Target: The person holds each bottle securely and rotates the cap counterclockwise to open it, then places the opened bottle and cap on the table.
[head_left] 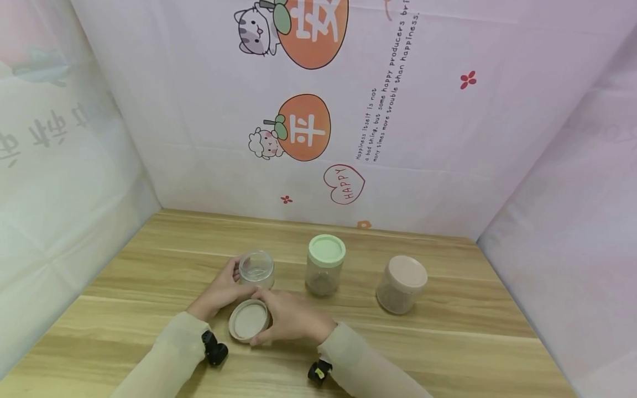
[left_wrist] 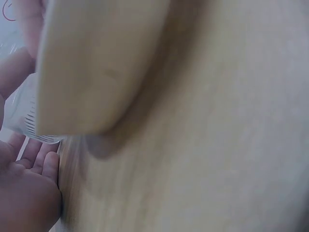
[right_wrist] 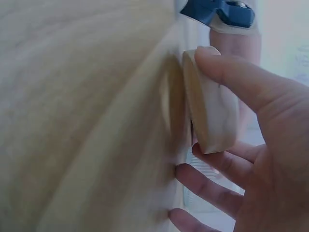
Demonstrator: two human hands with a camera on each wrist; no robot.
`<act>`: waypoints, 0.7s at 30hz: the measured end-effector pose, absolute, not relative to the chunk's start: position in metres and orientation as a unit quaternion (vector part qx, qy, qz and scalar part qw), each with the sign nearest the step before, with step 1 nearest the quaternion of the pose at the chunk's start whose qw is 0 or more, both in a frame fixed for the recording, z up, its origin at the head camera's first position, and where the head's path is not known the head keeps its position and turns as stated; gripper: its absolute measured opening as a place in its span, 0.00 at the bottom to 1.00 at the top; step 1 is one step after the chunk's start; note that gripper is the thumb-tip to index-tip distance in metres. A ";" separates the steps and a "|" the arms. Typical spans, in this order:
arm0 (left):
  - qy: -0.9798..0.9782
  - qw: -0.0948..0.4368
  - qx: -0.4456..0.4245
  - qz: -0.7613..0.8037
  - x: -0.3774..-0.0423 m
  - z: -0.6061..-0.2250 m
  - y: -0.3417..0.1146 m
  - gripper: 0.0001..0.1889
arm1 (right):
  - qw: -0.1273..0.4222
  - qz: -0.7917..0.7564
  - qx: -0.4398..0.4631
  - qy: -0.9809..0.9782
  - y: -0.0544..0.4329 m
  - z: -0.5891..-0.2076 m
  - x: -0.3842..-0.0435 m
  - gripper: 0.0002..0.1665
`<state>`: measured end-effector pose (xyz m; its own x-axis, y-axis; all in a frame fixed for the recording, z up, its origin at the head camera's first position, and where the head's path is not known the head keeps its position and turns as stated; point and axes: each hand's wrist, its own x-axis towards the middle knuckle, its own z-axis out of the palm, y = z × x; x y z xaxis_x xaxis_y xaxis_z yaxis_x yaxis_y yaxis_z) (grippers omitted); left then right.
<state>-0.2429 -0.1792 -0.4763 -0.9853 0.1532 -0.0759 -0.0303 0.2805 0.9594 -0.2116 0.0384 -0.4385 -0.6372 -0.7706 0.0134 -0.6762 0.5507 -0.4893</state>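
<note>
A clear jar (head_left: 256,272) without a lid stands upright on the left part of the table. Around its left and near sides curls my left hand (head_left: 225,287), the thumb at the front. My right hand (head_left: 294,316) pinches a beige lid (head_left: 249,320) between thumb and fingers, just in front of the jar. In the head view the lid's raised rim faces up. The right wrist view shows the lid (right_wrist: 219,113) on edge against the thumb, close over the tabletop. Much of the jar is hidden behind the lid in the left wrist view.
A jar with a green lid (head_left: 326,250) stands right of the hands. Farther right is another jar with a pinkish-beige lid (head_left: 408,272). The wooden table (head_left: 448,354) meets a printed white cloth backdrop (head_left: 423,193), with cloth at both sides.
</note>
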 end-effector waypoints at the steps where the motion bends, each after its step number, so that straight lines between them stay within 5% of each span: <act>1: 0.795 0.078 0.038 0.600 -0.243 -0.477 -0.179 0.50 | 0.096 -0.222 -0.414 0.878 0.037 -0.440 -0.211 0.49; 9: 0.792 0.077 0.047 0.604 -0.243 -0.479 -0.180 0.52 | 0.043 -0.151 -0.409 0.899 0.030 -0.446 -0.206 0.50; 21: 0.796 0.076 0.040 0.600 -0.240 -0.474 -0.178 0.52 | 0.068 -0.167 -0.397 0.900 0.032 -0.440 -0.204 0.49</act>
<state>-0.2398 -0.1781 -0.4743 -0.9851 0.1559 -0.0728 -0.0270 0.2776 0.9603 -0.2038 0.0317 -0.4401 -0.6751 -0.7376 0.0109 -0.6926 0.6286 -0.3538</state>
